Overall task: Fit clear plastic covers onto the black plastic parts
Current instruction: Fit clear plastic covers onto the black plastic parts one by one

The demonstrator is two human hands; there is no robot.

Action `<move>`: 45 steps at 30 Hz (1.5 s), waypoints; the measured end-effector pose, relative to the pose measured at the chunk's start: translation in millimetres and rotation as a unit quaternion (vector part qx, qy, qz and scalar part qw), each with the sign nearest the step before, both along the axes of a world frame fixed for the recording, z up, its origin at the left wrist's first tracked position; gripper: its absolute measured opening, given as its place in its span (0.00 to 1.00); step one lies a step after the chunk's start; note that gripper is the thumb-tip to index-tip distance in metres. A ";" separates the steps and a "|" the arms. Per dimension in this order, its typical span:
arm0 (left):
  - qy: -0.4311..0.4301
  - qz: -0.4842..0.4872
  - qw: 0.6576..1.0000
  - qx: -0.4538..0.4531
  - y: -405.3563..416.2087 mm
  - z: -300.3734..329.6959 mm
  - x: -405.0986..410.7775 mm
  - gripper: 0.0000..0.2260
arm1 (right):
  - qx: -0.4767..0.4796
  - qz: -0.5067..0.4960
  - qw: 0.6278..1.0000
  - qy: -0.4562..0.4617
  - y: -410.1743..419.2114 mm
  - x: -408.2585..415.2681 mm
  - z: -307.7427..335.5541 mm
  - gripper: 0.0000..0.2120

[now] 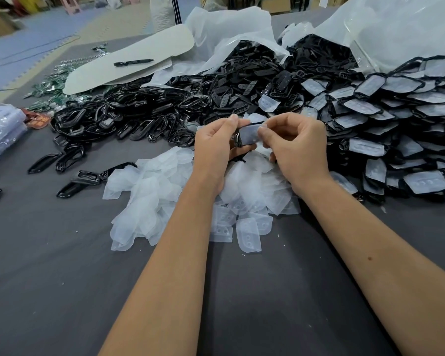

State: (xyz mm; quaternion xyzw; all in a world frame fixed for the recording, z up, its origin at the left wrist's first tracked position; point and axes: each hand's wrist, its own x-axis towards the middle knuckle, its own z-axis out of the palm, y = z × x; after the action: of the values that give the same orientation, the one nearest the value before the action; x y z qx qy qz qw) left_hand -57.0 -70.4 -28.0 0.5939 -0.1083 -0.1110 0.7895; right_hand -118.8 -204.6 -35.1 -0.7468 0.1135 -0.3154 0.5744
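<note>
Head view: left hand (216, 145) grips the light, stiff black plastic part (238, 139) by its edges while right hand (293, 147) pinches the thin, floppy clear plastic cover (251, 133) at its rim.

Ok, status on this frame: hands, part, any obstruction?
Left hand and right hand both pinching one black part, clear cover going on. Nothing obstructing.

loose covers (180, 191) before bare parts (129, 116), covered parts (396, 129) right
</note>
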 end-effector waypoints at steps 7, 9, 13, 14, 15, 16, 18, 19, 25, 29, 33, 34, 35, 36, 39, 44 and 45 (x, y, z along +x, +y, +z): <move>-0.012 -0.001 1.000 0.014 0.3 -2.5 1.5 0.12 | -0.025 -0.037 0.999 0.009 0.7 -2.3 2.5 0.04; -0.026 -0.009 0.999 0.020 0.9 -3.4 1.4 0.09 | -0.034 -0.049 0.998 0.009 0.9 -2.8 3.4 0.05; -0.063 -0.014 0.997 0.040 1.2 -6.3 0.7 0.11 | -0.037 -0.068 0.997 0.009 1.2 -3.3 4.3 0.06; -0.063 -0.013 0.997 0.040 1.0 -6.5 0.3 0.11 | -0.031 -0.069 0.997 0.011 1.1 -3.1 4.2 0.06; -0.063 -0.011 0.997 0.039 0.7 -6.4 -0.2 0.10 | -0.027 -0.070 0.997 0.013 1.0 -2.9 4.2 0.07; -0.061 -0.010 0.997 0.039 0.6 -6.2 -0.5 0.10 | -0.026 -0.071 0.997 0.014 1.2 -2.8 4.1 0.07; -0.059 -0.009 0.998 0.037 0.8 -6.1 -0.6 0.09 | -0.023 -0.072 0.997 0.016 1.6 -2.7 3.8 0.07; -0.058 -0.009 0.998 0.035 1.0 -6.1 -0.4 0.09 | -0.023 -0.071 0.997 0.017 1.7 -2.7 3.9 0.07; -0.058 -0.007 0.998 0.036 1.2 -6.2 -0.6 0.06 | -0.022 -0.067 0.997 0.020 2.0 -3.8 5.1 0.07; -0.060 -0.007 0.997 0.039 0.8 -6.9 -0.8 0.07 | -0.033 -0.070 0.997 0.020 3.5 -4.4 5.0 0.07; -0.056 -0.002 0.998 0.037 0.9 -7.0 0.2 0.07 | -0.035 -0.076 0.996 0.026 1.7 -3.2 3.9 0.07; -0.056 -0.001 0.998 0.037 0.5 -7.0 -0.2 0.07 | -0.038 -0.076 0.996 0.028 1.1 -3.0 3.7 0.07; -0.056 0.000 0.998 0.037 0.1 -6.8 -0.6 0.07 | -0.040 -0.074 0.996 0.030 0.8 -3.0 3.5 0.08; -0.056 0.000 0.998 0.037 -0.2 -6.6 -1.0 0.07 | -0.035 -0.070 0.996 0.032 0.8 -3.0 3.3 0.08; -0.050 -0.001 0.998 0.030 0.6 -5.9 -0.5 0.08 | 0.054 -0.046 0.997 0.029 0.4 -2.6 2.2 0.10; -0.058 -0.019 0.998 0.018 2.3 -4.4 -1.3 0.07 | 0.172 0.049 0.984 0.025 -2.5 -0.9 5.8 0.05; -0.062 -0.023 0.998 0.014 2.5 -4.2 -1.8 0.07 | 0.177 0.059 0.982 0.027 -2.2 -0.6 6.3 0.04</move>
State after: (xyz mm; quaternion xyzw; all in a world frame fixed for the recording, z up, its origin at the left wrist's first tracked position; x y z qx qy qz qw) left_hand -58.8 -67.9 -32.2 0.6078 -0.1688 -0.0934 0.7703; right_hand -119.4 -206.8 -28.8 -0.6467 0.1388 -0.2359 0.7120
